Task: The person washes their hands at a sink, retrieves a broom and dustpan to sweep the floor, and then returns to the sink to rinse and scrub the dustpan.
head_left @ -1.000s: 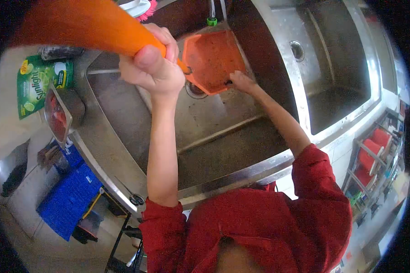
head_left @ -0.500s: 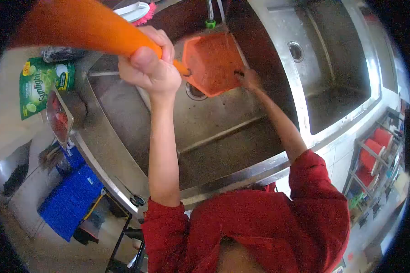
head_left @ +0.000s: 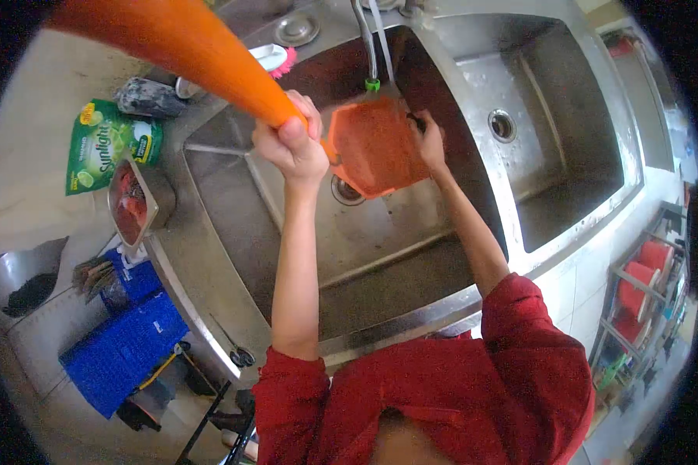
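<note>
My left hand point(head_left: 291, 147) is closed around the long orange handle point(head_left: 186, 43) of a dustpan, raised over the left sink basin. The orange dustpan point(head_left: 372, 143) hangs tilted just under the tap point(head_left: 368, 46), which has a green tip. At the pan's upper right rim sits my right hand point(head_left: 430, 139), fingers pressed on the edge with something small and dark under them. The pan's inner face looks speckled and dirty. Below it lies the basin's drain point(head_left: 347, 190).
A second steel basin point(head_left: 551, 116) lies to the right. On the counter at left are a green Sunlight pouch point(head_left: 105, 143), a steel tray point(head_left: 136, 203) with red bits, and a pink-bristled brush point(head_left: 275, 56). Blue crates point(head_left: 124, 341) and scissors point(head_left: 240, 355) are below left.
The view has shifted, so the sink sits lower in the frame and the tap shows. My right hand has moved from the pan's lower right edge up to its upper right rim.
</note>
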The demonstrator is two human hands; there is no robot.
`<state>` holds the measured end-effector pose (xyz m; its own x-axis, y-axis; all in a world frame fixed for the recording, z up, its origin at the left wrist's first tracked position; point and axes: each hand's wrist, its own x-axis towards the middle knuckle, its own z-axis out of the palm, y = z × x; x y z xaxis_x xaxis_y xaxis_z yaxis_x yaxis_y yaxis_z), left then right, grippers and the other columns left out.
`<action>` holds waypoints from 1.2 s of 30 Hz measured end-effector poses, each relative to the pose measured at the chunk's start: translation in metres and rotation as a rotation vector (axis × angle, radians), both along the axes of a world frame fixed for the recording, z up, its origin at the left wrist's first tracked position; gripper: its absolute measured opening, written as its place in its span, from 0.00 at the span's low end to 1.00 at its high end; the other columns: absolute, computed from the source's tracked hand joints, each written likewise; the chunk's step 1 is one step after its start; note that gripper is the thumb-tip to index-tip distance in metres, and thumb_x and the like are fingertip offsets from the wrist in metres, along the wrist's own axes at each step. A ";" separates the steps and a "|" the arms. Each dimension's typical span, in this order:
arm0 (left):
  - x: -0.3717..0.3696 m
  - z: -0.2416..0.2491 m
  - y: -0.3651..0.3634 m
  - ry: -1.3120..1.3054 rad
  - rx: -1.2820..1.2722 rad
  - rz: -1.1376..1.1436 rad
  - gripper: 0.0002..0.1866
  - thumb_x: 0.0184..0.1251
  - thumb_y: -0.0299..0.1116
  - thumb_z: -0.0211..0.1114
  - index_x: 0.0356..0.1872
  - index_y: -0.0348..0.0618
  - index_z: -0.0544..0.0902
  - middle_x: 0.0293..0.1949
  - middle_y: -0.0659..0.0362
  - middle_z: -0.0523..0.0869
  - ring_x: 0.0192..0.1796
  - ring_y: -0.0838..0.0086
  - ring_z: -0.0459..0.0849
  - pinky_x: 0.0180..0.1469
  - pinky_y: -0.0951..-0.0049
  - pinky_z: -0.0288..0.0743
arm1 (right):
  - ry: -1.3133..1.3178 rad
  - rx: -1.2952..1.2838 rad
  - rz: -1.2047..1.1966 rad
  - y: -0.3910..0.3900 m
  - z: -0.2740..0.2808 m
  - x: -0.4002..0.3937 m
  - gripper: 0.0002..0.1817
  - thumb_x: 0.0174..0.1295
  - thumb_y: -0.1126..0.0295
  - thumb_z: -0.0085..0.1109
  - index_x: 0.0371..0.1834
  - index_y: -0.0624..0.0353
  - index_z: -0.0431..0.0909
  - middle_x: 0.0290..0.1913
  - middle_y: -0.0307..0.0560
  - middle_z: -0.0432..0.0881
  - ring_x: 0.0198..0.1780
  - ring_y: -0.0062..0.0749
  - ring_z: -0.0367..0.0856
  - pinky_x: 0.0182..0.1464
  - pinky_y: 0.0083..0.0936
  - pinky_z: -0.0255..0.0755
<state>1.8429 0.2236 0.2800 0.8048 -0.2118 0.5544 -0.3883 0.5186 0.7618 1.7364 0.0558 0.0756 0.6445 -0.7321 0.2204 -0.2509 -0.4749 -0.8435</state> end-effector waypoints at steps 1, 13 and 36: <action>-0.001 -0.001 0.001 -0.016 -0.010 -0.001 0.26 0.53 0.57 0.50 0.21 0.40 0.64 0.15 0.64 0.63 0.13 0.85 0.60 0.13 0.86 0.50 | 0.071 -0.019 0.076 -0.001 0.012 -0.004 0.14 0.53 0.66 0.50 0.38 0.65 0.68 0.33 0.61 0.74 0.37 0.52 0.72 0.39 0.34 0.66; -0.011 0.000 0.031 -0.015 -0.062 0.032 0.23 0.56 0.53 0.51 0.22 0.40 0.64 0.14 0.64 0.63 0.13 0.84 0.60 0.13 0.85 0.50 | -0.073 -0.506 0.379 0.007 0.162 0.075 0.14 0.50 0.64 0.52 0.41 0.50 0.68 0.38 0.44 0.76 0.39 0.39 0.74 0.41 0.33 0.65; -0.015 0.000 0.004 0.020 0.022 0.112 0.28 0.51 0.62 0.47 0.21 0.42 0.61 0.10 0.65 0.59 0.09 0.83 0.56 0.10 0.85 0.49 | 0.036 -0.832 0.704 0.069 0.148 0.218 0.26 0.36 0.58 0.60 0.36 0.64 0.69 0.29 0.51 0.75 0.38 0.43 0.72 0.40 0.37 0.65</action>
<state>1.8275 0.2276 0.2799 0.8349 -0.1318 0.5345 -0.4276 0.4562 0.7804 1.9543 0.1251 0.2235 0.8766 0.1732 0.4490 0.2826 -0.9405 -0.1889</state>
